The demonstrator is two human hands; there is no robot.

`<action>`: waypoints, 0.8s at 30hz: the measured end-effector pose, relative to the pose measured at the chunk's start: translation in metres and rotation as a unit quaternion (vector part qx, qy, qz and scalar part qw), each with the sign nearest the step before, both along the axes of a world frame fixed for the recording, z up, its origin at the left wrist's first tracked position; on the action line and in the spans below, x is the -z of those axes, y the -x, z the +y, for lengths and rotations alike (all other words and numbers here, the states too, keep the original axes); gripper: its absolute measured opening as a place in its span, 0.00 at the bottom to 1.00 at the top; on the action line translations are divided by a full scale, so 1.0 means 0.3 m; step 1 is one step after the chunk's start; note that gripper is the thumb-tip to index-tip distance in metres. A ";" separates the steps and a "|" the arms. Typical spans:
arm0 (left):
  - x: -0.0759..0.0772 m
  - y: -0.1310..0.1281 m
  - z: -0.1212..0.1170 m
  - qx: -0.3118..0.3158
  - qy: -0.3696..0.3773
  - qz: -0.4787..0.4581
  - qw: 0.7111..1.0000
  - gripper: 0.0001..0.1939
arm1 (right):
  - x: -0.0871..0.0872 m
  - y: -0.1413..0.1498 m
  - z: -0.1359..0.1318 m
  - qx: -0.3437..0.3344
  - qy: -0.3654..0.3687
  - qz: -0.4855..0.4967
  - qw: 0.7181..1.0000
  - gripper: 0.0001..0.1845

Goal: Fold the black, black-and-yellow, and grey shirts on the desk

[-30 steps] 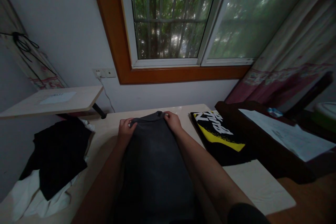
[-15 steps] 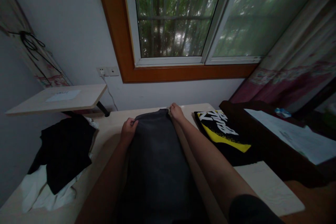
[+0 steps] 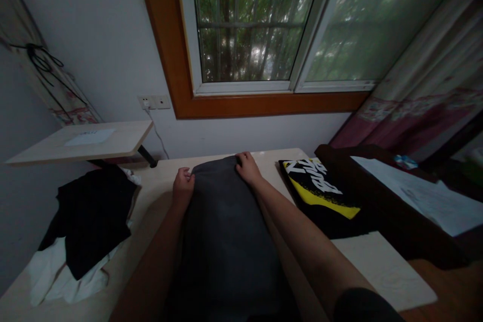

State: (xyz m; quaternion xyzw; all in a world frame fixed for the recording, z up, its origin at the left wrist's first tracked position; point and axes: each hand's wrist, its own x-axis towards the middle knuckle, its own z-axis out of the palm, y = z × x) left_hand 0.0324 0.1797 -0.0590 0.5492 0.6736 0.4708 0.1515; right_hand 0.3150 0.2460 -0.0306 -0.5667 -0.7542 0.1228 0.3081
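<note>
A dark grey garment (image 3: 226, 226) lies lengthwise on the pale table in front of me, its near end lost in shadow at the bottom. At its far left corner, my left hand (image 3: 183, 187) has its fingers curled and its thumb against the cloth edge. My right hand (image 3: 248, 167) grips the far right corner, fingertips bent over the edge. The far edge of the cloth runs smooth between both hands. What kind of garment it is, I cannot tell.
Black and white clothes (image 3: 94, 216) are heaped at left, below a small raised shelf (image 3: 79, 143). A folded black shirt with yellow and white print (image 3: 320, 186) lies at right. Beyond it is a dark brown surface with a paper sheet (image 3: 411, 191). A window (image 3: 256, 35) stands behind the table (image 3: 388, 271).
My right hand first lifted its corner a little outward, then came down with fingers curled over the edge. My left hand stayed at its corner. The view shifted slightly.
</note>
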 end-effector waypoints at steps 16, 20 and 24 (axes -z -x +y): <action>-0.007 -0.019 -0.037 0.195 -0.023 0.316 0.928 0.23 | 0.022 0.205 -0.193 -0.153 -0.010 -0.149 0.977 0.29; -0.005 -0.018 -0.046 0.155 0.076 0.354 0.919 0.27 | 0.029 0.117 -0.137 -0.130 0.013 -0.162 0.978 0.28; -0.018 -0.023 -0.060 0.138 0.112 0.364 0.914 0.29 | 0.038 0.008 -0.108 -0.098 0.026 -0.170 0.980 0.28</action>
